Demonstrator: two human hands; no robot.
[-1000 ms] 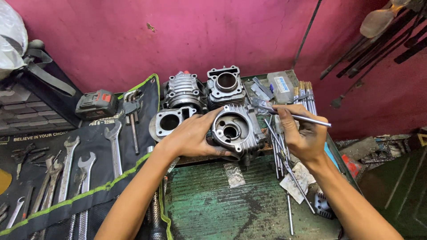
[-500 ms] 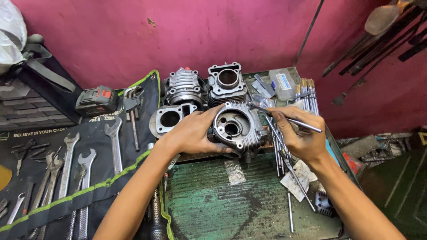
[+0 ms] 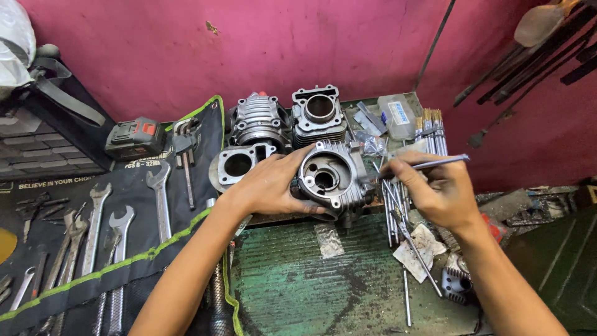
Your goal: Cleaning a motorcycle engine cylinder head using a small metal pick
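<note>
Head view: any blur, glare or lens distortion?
Head view: sharp on the left hand and engine cylinder head; right hand barely soft; even light, faint sheen on the wrenches, no hard glare; wide-angle stretch at the edges.

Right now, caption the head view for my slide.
Left hand steadies a finned engine cylinder; right hand holds a thin metal rod.

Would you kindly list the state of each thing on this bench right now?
Left hand: grips the cylinder head.
Cylinder head: tilted on edge, round opening toward the camera.
Right hand: pinches a thin metal rod.
Rod: level, off the bench.
Cylinder block: upright, bore open.
Wrenches: lying flat on the black mat.
Battery pack: lying at the mat's top.
</note>
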